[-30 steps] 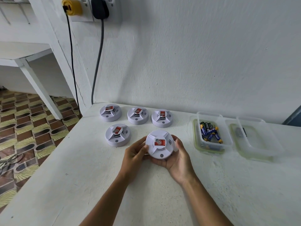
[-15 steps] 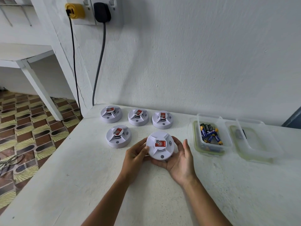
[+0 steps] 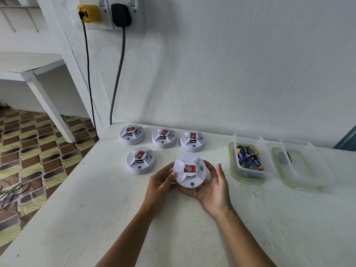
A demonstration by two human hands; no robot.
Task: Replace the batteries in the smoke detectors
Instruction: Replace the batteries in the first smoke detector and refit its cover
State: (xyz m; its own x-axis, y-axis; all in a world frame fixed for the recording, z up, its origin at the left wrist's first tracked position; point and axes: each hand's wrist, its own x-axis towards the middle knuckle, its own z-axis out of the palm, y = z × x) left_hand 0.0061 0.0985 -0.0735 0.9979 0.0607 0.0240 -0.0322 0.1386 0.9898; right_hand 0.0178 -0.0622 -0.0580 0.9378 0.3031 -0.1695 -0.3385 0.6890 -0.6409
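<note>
A white smoke detector (image 3: 189,171) is held just above the worktop (image 3: 115,218), about midway between its near and far edges. It is gripped at its left rim by the left hand (image 3: 160,182) with curled fingers, and cradled from below by the right hand (image 3: 213,186) — fingers loosely extended. Four more detectors (image 3: 140,160) lie behind, toward the far left corner. Toward the far right edge a clear tub (image 3: 250,171) holds batteries (image 3: 248,156) — a lid (image 3: 300,170) lies just beside it.

White bench (image 3: 96,218) against a white plastered wall (image 3: 231,64), wall socket with yellow plug (image 3: 89,13) and black adapter (image 3: 121,15) — cables hanging down, patterned floor tiles (image 3: 28,151), white shelf (image 3: 23,64) at left.
</note>
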